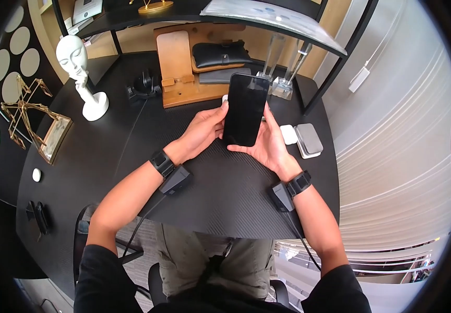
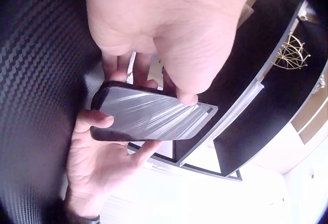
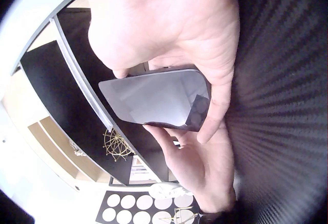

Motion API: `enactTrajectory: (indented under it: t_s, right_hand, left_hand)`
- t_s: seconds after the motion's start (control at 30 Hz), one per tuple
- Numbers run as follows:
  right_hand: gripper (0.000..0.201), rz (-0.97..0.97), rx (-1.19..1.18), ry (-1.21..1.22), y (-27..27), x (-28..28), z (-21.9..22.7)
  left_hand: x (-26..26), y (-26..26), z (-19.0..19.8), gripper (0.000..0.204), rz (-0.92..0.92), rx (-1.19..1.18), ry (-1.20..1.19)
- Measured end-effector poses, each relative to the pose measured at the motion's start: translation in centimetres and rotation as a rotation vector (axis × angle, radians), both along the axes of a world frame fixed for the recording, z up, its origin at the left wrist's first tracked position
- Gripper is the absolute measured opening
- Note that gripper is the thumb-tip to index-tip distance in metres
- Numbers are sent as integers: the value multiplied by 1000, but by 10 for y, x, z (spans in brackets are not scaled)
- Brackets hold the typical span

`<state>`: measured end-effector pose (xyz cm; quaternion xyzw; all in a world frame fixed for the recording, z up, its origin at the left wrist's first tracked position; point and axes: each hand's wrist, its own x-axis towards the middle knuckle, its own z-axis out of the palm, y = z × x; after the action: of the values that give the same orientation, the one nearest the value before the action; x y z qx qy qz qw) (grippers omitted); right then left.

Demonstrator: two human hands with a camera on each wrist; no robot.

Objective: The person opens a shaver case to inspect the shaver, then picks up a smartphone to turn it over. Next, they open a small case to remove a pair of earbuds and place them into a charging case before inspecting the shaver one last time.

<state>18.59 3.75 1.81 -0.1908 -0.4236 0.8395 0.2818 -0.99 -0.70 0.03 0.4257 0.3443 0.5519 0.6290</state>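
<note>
A black smartphone (image 1: pixel 245 109) is held up over the desk, its dark screen facing the head camera. The left hand (image 1: pixel 198 133) grips its left edge, thumb along the side and fingers behind. On the other side the right hand (image 1: pixel 270 144) holds the right edge with its thumb, one finger lying under the bottom edge. In the left wrist view the phone (image 2: pixel 154 114) shows bright streaked reflections, between the left hand (image 2: pixel 164 34) and the right hand (image 2: pixel 100 170). In the right wrist view both hands also touch the phone (image 3: pixel 156 97).
Behind the phone stand a wooden stand (image 1: pixel 176 57) with a black pouch (image 1: pixel 220 53), and clear crystal pieces (image 1: pixel 281 86). A white case (image 1: pixel 288 134) and a grey box (image 1: pixel 309 140) lie right. Left are headphones (image 1: pixel 144 86), a white sculpture (image 1: pixel 95 106) and a gold wheel model (image 1: pixel 53 136).
</note>
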Motion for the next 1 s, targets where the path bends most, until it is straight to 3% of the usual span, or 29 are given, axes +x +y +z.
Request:
enactTrajectory:
  t_s: [0.7, 0.77, 0.87, 1.0]
  right_hand:
    - [84, -8, 15, 13, 2, 2, 0]
    - [83, 125, 43, 57, 4, 5, 0]
    - [81, 158, 94, -2, 1, 3, 3]
    - [58, 127, 166, -97, 2, 6, -3]
  left_hand:
    - [-1, -4, 1, 43, 33, 1, 42]
    - [-4, -5, 0, 48, -38, -8, 44]
    - [2, -9, 8, 52, -19, 43, 21]
    - [-5, -5, 2, 55, -105, 44, 12]
